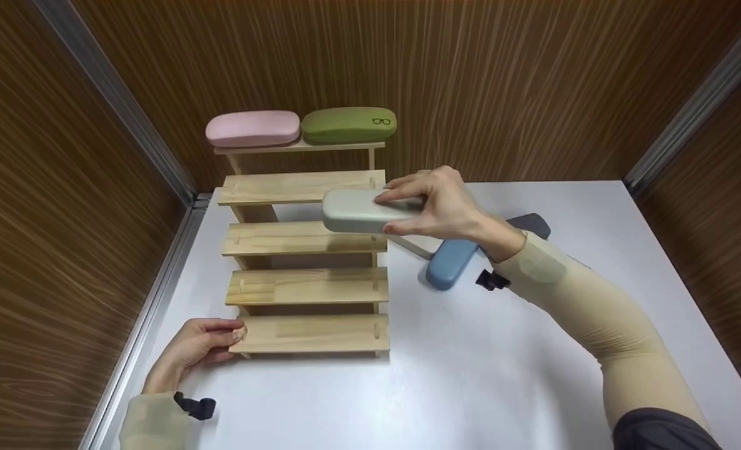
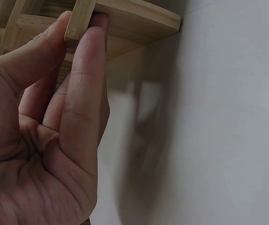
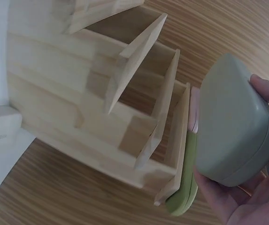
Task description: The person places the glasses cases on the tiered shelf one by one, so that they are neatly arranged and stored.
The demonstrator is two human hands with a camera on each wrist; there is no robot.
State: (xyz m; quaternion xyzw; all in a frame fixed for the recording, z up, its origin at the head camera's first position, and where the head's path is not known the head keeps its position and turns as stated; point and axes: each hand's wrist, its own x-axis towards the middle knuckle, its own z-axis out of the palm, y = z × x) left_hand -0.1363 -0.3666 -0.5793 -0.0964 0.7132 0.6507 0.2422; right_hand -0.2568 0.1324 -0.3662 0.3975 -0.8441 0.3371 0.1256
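A pale grey-green glasses case [image 1: 352, 211] is in my right hand [image 1: 448, 209], thumb on the near side and fingers over the top. It hangs above the right part of a stepped wooden rack [image 1: 320, 332], near the second and third shelves from the top. In the right wrist view the case [image 3: 235, 122] shows its rounded end in front of the shelves. My left hand [image 1: 202, 342] pinches the left end of the lowest shelf [image 2: 80, 21] between thumb and fingers. On the top shelf, a pink glasses case [image 1: 253, 129] lies beside a green one [image 1: 339, 127] marked with a spectacles drawing.
Right of the rack, a blue glasses case [image 1: 450, 262] lies on the white table [image 1: 445, 356]. A dark grey case [image 1: 535, 224] is partly hidden behind my right wrist. Wood-grained panels [image 1: 470, 81] rise at the back and both sides.
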